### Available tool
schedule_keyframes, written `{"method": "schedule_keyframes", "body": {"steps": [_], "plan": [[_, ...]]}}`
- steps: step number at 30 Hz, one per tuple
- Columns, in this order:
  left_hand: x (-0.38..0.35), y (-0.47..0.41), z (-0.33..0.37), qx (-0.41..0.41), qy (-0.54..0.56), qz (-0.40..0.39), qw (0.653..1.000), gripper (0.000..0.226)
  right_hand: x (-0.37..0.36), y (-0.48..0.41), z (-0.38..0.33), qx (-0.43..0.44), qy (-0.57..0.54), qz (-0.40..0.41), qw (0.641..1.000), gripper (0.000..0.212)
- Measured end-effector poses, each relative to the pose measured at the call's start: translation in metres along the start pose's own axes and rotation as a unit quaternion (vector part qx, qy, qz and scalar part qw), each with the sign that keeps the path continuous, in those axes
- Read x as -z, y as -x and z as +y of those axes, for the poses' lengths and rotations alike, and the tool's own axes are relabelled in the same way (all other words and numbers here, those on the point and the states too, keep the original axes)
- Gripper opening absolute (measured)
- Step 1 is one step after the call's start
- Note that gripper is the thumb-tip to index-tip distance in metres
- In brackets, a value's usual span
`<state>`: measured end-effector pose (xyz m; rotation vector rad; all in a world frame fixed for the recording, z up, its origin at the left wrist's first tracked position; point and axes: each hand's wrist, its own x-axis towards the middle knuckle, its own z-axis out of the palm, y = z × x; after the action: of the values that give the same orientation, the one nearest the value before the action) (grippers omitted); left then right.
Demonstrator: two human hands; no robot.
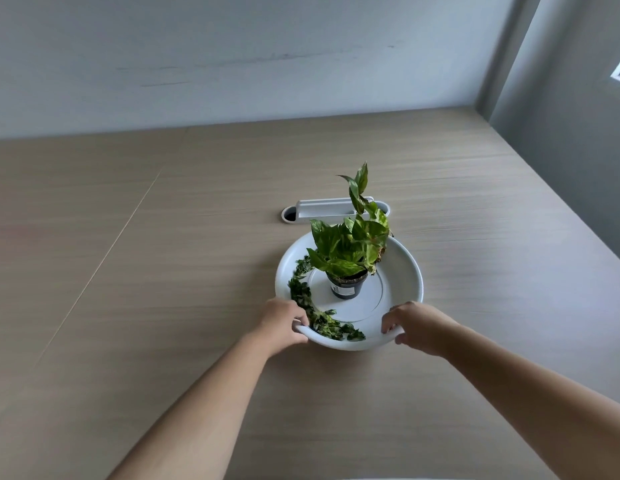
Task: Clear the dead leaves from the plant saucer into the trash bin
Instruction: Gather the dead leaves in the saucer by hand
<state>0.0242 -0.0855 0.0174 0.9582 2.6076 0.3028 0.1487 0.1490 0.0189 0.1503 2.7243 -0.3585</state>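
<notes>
A round white plant saucer (404,271) sits on the wooden table. A small black pot (348,287) with a green leafy plant (350,244) stands in its middle. Dark loose leaves (313,313) lie in an arc along the saucer's left and near inner edge. My left hand (282,322) grips the saucer's near-left rim, fingers curled over the edge. On the near-right rim, my right hand (417,325) holds on the same way. No trash bin is in view.
A white oval cable grommet with a raised lid (331,207) is set into the table (163,271) just behind the saucer. A pale wall runs along the table's far edge, and a grey wall stands at the right.
</notes>
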Motion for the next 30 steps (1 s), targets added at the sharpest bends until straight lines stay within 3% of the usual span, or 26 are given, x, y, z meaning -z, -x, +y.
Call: {"method": "schedule_keyframes", "body": {"steps": [5,10,15,21,25,30], "plan": [[-0.018,0.007,0.009,-0.012,0.067,0.024,0.997,0.028,0.010,-0.001,0.015,-0.031,0.042,0.032,0.998,0.037],[-0.011,-0.001,0.009,0.019,0.123,-0.011,0.992,0.029,0.012,-0.006,0.001,-0.042,0.027,0.008,0.999,0.050],[-0.006,-0.026,0.022,0.022,0.073,-0.045,0.996,0.040,0.006,-0.025,-0.026,-0.041,-0.086,0.019,0.995,0.029],[-0.018,-0.040,0.032,0.015,0.011,-0.064,0.998,0.030,-0.016,-0.048,-0.054,-0.093,-0.099,0.025,0.990,0.043],[-0.024,-0.043,0.025,0.008,0.024,-0.046,0.999,0.027,-0.022,-0.053,-0.062,-0.087,-0.095,0.057,0.990,0.024],[-0.026,-0.045,0.020,0.005,0.071,-0.046,0.996,0.025,-0.029,-0.056,-0.058,-0.064,-0.122,0.059,0.989,0.026]]}}
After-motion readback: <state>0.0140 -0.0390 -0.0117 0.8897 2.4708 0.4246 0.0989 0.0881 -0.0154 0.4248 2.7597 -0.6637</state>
